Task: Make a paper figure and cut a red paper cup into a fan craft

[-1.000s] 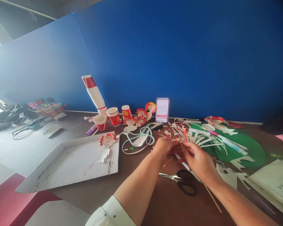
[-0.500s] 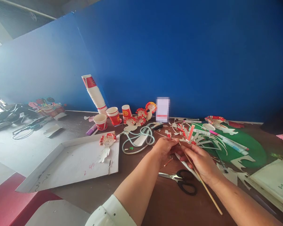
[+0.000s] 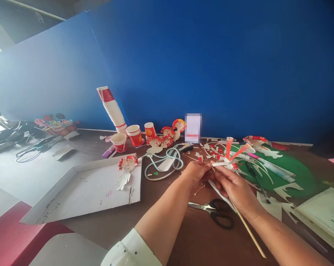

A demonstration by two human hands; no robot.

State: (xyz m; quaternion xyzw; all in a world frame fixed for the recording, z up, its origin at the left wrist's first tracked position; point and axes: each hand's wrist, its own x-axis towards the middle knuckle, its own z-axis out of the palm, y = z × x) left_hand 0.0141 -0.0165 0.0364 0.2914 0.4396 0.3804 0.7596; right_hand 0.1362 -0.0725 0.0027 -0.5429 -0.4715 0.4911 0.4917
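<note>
My left hand (image 3: 196,173) is closed at the end of a strip of a paper cup cut into strips (image 3: 228,150), red on some faces and white on others. My right hand (image 3: 237,186) is closed round a thin wooden stick (image 3: 248,225), whose long end slants toward me. The stick's upper tip shows between both hands, beside the cut cup; the exact fingertip contact is partly hidden. Black-handled scissors (image 3: 215,212) lie on the table just below my hands, with a white strip (image 3: 222,194) next to them.
A white box lid (image 3: 80,199) with a paper figure (image 3: 127,168) stands left. Behind are stacked paper cups (image 3: 114,112), loose cups (image 3: 119,142), more paper figures (image 3: 161,142) and a coiled cable (image 3: 152,177). Markers (image 3: 275,168), paper scraps and a green mat (image 3: 305,181) lie right.
The cut cup has turned between my hands, so its red strips now spread more upright and to the right. The stick has shifted slightly right with my right hand.
</note>
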